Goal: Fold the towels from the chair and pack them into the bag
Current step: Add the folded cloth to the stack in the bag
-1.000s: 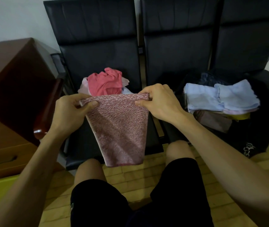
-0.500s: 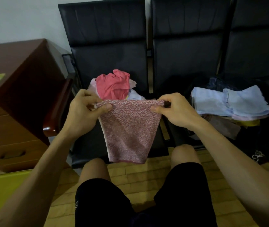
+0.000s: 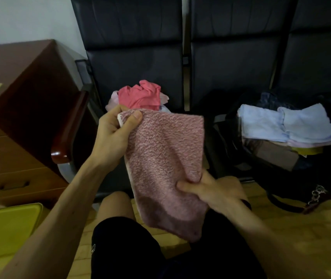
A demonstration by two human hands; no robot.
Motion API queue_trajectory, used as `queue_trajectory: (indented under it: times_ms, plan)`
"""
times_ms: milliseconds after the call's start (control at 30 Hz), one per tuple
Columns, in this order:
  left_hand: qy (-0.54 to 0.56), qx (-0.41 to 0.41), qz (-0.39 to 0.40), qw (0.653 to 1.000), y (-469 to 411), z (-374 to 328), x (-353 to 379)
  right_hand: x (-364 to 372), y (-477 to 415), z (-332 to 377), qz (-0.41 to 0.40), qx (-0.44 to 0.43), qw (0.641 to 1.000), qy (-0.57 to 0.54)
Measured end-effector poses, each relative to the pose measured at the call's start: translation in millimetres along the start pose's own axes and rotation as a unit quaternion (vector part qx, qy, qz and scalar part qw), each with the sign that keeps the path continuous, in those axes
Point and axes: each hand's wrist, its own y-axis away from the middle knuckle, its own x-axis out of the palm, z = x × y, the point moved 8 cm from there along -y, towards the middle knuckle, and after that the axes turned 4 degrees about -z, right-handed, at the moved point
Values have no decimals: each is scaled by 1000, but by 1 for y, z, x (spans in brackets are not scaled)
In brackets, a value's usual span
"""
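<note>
A dusty pink towel [image 3: 164, 158] hangs folded in front of me, above my knees. My left hand [image 3: 116, 135] pinches its top left corner between thumb and fingers. My right hand [image 3: 213, 190] grips the towel's right edge low down, near the bottom. Behind it, a heap of unfolded towels [image 3: 140, 95], coral on top, lies on the left black chair [image 3: 132, 63]. On the right seat stands a black bag [image 3: 309, 178] with folded light blue towels [image 3: 285, 123] stacked in its opening.
A dark wooden desk [image 3: 19, 93] with drawers stands at the left, next to the chair's armrest [image 3: 67, 137]. A yellow-green box [image 3: 5, 228] sits on the floor at lower left. Wooden flooring [image 3: 301, 224] lies under my legs.
My right hand let go of the towel's top right corner and dropped to grip its lower right edge. The left hand kept its corner; the towel now hangs slanted.
</note>
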Motion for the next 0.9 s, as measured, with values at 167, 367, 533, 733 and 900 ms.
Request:
queue_trajectory:
  times_ms: [167,367,533,733,900]
  plan:
    - [-26,-76,-48,996,-7,24,-19,11,10,-19,18,33,998,-51]
    - [156,-383,-35,910,13,89,-14,7,18,6,13,48,997,-62]
    - [480,-374,-13,793,48,101,24,13,26,25,-18,44,994,-101]
    - [572,-404,134,701,113,105,79,3,23,31,-98,21,984,-149]
    - [357,-450,160,803,121,120,69,-7,15,24,-103,24,988,-114]
